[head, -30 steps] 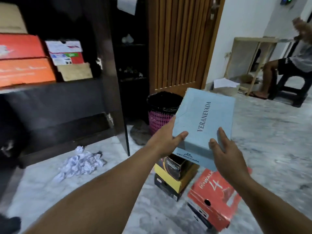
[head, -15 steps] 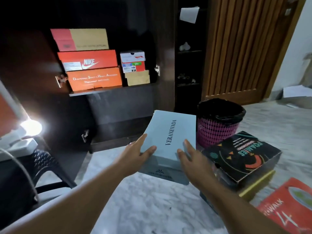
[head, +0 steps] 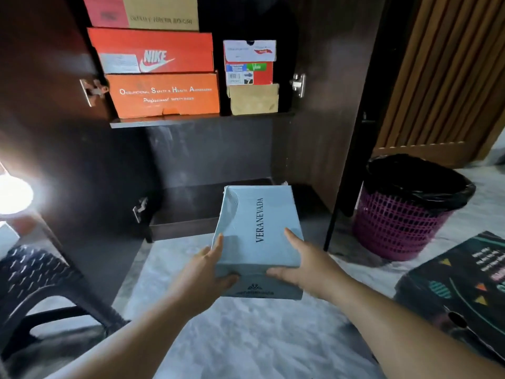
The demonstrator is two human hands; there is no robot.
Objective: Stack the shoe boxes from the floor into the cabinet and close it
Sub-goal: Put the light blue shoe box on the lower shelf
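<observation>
Both hands, left hand [head: 203, 272] and right hand [head: 307, 265], are gripping the pale blue box [head: 259, 236]. Its far end is blocking part of the cabinet's [head: 207, 160] dark bottom shelf just beyond them.

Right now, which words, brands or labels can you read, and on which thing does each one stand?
"VERANEVADA": lid of the pale blue box.
"NIKE": red box.
"Occupational Safety & Health", "Professional": orange box; the remaining words are blurred.
Tan top box, small white-labelled box, black patterned box: print unreadable.

Both arms extend forward; left hand [head: 203, 272] and right hand [head: 306, 265] clamp opposite sides of the box [head: 259, 228], thumbs across its near end
</observation>
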